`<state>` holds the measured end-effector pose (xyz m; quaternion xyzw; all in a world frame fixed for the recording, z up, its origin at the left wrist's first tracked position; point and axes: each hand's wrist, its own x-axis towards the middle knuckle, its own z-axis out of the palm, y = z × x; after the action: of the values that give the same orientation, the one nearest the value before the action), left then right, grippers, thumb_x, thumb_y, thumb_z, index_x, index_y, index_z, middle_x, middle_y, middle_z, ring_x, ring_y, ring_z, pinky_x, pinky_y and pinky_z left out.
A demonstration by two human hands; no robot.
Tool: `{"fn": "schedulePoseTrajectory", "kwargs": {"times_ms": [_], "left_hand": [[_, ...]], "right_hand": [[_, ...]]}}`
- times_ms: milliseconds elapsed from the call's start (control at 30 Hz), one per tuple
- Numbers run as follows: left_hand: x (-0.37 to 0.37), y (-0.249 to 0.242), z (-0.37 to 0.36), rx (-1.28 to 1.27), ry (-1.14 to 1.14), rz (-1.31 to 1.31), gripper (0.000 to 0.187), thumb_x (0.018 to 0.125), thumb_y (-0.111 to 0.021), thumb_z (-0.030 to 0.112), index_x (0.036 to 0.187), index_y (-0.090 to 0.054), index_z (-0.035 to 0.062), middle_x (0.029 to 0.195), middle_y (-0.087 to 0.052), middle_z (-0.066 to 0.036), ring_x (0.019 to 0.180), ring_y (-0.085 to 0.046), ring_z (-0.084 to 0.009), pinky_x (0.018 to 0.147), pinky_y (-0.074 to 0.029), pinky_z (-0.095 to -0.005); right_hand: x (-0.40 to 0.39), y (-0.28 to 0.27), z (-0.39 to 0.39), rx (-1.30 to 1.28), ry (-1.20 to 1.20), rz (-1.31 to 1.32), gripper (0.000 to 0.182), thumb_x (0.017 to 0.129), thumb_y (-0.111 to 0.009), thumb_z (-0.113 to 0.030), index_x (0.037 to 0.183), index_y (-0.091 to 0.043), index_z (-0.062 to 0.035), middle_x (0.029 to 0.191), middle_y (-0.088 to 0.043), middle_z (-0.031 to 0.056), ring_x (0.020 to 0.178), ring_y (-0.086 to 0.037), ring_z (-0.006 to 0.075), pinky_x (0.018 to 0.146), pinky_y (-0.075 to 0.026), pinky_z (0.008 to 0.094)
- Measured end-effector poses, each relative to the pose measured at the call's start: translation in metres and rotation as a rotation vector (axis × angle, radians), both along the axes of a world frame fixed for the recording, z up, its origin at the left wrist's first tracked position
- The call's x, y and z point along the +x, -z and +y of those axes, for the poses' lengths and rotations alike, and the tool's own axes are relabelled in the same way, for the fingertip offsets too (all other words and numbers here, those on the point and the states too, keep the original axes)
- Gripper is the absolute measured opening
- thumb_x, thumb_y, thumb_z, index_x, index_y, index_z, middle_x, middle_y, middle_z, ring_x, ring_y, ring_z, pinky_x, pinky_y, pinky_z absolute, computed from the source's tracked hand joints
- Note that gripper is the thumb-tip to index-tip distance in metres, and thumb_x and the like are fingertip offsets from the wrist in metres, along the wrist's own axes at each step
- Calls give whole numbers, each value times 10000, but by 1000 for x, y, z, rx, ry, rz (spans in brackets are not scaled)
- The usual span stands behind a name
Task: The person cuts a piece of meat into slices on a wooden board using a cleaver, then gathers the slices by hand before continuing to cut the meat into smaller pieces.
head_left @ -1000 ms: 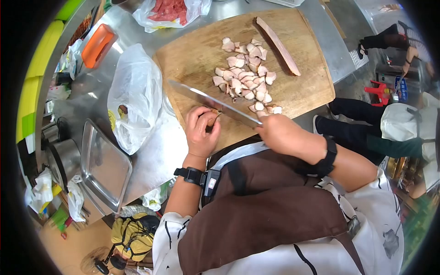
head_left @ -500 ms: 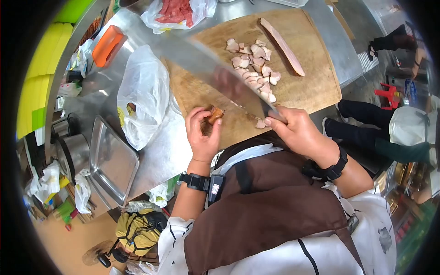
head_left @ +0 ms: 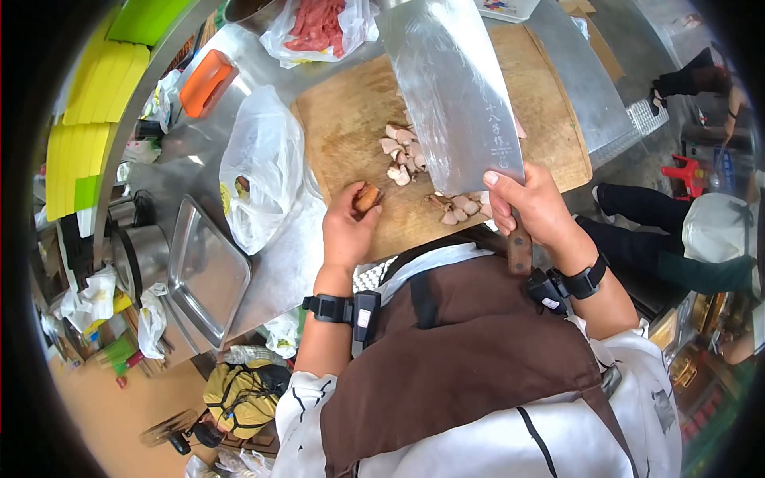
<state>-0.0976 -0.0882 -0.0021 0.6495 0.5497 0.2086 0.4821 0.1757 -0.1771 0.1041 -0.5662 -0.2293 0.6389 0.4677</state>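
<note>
My right hand (head_left: 526,209) grips a cleaver (head_left: 454,95) by its wooden handle, the broad blade raised flat toward me above the board. Between the fingers and thumb of my left hand (head_left: 349,223) is a small browned piece of meat (head_left: 367,197), at the near left part of the wooden cutting board (head_left: 339,99). Thin meat slices (head_left: 401,147) lie in the middle of the board, partly covered by the blade. More slices (head_left: 460,209) rest near the front edge, beside my right fingers. The long meat strip at the back is almost wholly hidden behind the cleaver.
Left of the board lies a white plastic bag (head_left: 263,167), with a metal tray (head_left: 209,271) nearer me. A bag of red raw meat (head_left: 317,30) and an orange container (head_left: 207,83) sit farther back. At the right, another person (head_left: 677,227) stands beyond the table.
The cleaver has swung from a low slant across the board to an upright position, its flat side facing me. Some slices now lie in a cluster near the front edge. My left hand still holds the meat piece.
</note>
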Motion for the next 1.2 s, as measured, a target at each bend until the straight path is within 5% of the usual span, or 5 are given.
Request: {"fn": "schedulePoseTrajectory", "kwargs": {"times_ms": [367, 667, 800, 900, 1200], "left_hand": [[-5, -32, 10, -318, -244, -466, 344, 920, -686, 118, 1224, -615, -27, 1097, -683, -49, 901, -626, -114, 836, -505, -279], [3, 0, 12, -44, -315, -88, 508, 810, -780, 82, 1245, -557, -55, 1120, -666, -147, 1017, -640, -209, 897, -505, -321], [15, -9, -3, 605, -126, 410, 568, 718, -807, 125, 1225, -575, 18, 1207, -558, -188, 1132, -525, -385, 995, -434, -459], [25, -26, -18, 752, 106, 302, 531, 731, -789, 136, 1214, -586, 49, 1224, -558, -162, 1139, -527, -375, 976, -440, -456], [57, -8, -41, 664, 642, 109, 203, 769, -775, 139, 906, -638, 76, 863, -607, -70, 811, -604, -277, 721, -493, -387]], "right_hand": [[11, -3, -4, 2, -50, -44, 221, 962, -582, -167, 813, -507, -21, 588, -485, 22, 451, -471, 105, 452, -421, 271], [27, -7, -8, 30, -41, -160, 261, 961, -596, -186, 771, -514, -27, 572, -484, 18, 463, -469, 104, 456, -407, 270], [40, -4, -15, 16, -13, -273, 284, 965, -612, -219, 771, -530, -29, 571, -492, 9, 474, -461, 88, 463, -392, 258], [48, -8, -18, 18, -21, -333, 297, 968, -619, -241, 774, -539, -30, 574, -501, 5, 476, -456, 79, 464, -383, 248], [55, -4, -22, 21, 7, -327, 313, 968, -620, -242, 755, -536, -28, 557, -489, 1, 483, -456, 71, 467, -373, 241]]}}
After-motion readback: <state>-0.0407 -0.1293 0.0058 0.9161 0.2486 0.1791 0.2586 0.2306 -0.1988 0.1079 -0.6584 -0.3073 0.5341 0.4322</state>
